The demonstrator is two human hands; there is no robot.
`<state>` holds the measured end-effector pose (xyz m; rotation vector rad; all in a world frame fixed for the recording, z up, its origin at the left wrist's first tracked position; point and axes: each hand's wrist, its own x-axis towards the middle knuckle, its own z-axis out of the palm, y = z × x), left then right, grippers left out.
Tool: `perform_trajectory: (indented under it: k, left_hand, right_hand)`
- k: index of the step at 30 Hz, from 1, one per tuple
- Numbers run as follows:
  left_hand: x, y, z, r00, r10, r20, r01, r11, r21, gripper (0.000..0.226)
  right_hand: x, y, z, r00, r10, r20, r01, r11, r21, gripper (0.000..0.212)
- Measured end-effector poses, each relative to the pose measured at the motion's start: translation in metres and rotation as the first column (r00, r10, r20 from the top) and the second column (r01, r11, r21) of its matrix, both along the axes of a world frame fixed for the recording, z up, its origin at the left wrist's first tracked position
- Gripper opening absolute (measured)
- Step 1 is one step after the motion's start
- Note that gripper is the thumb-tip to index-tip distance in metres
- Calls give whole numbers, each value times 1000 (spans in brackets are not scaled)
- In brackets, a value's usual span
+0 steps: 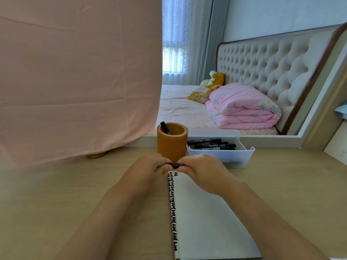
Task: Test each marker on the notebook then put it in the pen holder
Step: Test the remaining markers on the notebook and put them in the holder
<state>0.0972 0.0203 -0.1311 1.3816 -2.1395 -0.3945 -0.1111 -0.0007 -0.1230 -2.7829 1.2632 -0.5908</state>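
Observation:
A black marker (175,165) lies crosswise between my two hands, just above the top edge of the notebook (210,222). My left hand (150,168) grips one end and my right hand (201,170) grips the other; most of the marker is hidden by fingers. The notebook is open to a white page with a black-and-white patterned spine. Right behind my hands stands the orange-brown pen holder (171,141), with one black marker (165,127) leaning inside it. Several black markers (212,144) lie in a white tray (242,155) to the holder's right.
A pink cloth (75,81) hangs over something at the back left of the wooden desk (56,194), with a gold round base (96,155) showing under it. Behind the desk is a mirror reflecting a bed.

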Motion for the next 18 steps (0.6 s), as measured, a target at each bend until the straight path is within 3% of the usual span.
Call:
perform_trajectory:
  k: [3,6,8,15,18]
  left_hand:
    - [8,-1,1,998,8,56,-3,995,-98,14]
    - [33,-5,-3,988,155,-5,-155,985,-73,22]
    - [43,-8,-12,976,218,15,-218,975,-37,14]
    - [31,-11,-32,943,296,155,-291,955,-50,33]
    - [29,-11,-35,932,314,180,-304,949,-86,33]
  right_hand:
    - [-4,1,1,994,-82,73,57,955,293,27]
    - [-16,-3,4,989,-120,81,89,946,311,22]
    - [-19,-7,4,978,-114,176,47,937,346,18]
    - [-12,-4,6,876,-102,472,-163,857,488,53]
    - [-11,-2,9,809,-84,581,-272,824,498,37]
